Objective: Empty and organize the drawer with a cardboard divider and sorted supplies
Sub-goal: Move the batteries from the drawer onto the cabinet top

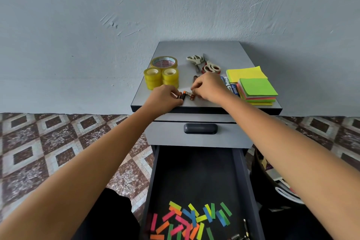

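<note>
On the grey cabinet top my left hand and my right hand both pinch small orange-and-black batteries lying near the front edge. Below, the dark lower drawer stands pulled out, with several coloured paper strips scattered on its floor and metal clips at its near right corner. No cardboard divider is in view.
Three yellow tape rolls stand left on the cabinet top, two pairs of scissors at the back, markers and sticky-note stacks on the right. The upper drawer is closed. A black bag sits right of the open drawer on the patterned floor.
</note>
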{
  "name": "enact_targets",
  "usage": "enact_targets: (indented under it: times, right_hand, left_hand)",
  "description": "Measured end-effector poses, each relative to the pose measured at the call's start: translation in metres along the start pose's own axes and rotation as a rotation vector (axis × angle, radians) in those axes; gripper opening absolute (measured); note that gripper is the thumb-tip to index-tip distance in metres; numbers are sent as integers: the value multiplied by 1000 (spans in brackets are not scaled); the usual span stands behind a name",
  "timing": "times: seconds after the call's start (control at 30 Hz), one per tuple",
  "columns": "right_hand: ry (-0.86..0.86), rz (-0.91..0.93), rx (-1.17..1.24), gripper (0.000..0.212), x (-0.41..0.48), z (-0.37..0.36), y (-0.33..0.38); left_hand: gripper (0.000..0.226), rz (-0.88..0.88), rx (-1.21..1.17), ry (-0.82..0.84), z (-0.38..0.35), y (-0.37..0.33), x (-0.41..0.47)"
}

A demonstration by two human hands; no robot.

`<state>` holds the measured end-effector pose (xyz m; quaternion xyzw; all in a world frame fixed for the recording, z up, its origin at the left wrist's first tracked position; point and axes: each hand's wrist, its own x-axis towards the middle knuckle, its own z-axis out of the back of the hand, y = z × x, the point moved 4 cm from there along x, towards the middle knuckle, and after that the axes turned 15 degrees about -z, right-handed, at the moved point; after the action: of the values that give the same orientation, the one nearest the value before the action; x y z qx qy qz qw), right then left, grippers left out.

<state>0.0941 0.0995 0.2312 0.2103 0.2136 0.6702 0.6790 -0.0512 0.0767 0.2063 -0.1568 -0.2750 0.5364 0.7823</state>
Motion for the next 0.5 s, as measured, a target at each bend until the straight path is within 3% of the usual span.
enact_targets:
  times: [0.27,0.37,0.5]
  right_hand:
    - [119,189,-164,27,-9,-10,-3]
    - [34,183,-103,31,-6,-5,-9]
    - [-36,201,-219,34,-4,-1,-17]
  left_hand:
    - [24,-49,-11,-70,-3,-4,-5]
    - [26,-62,-1,-66,-2,-2,-6]
    - [30,-94,3,-23,-1,-1,-8]
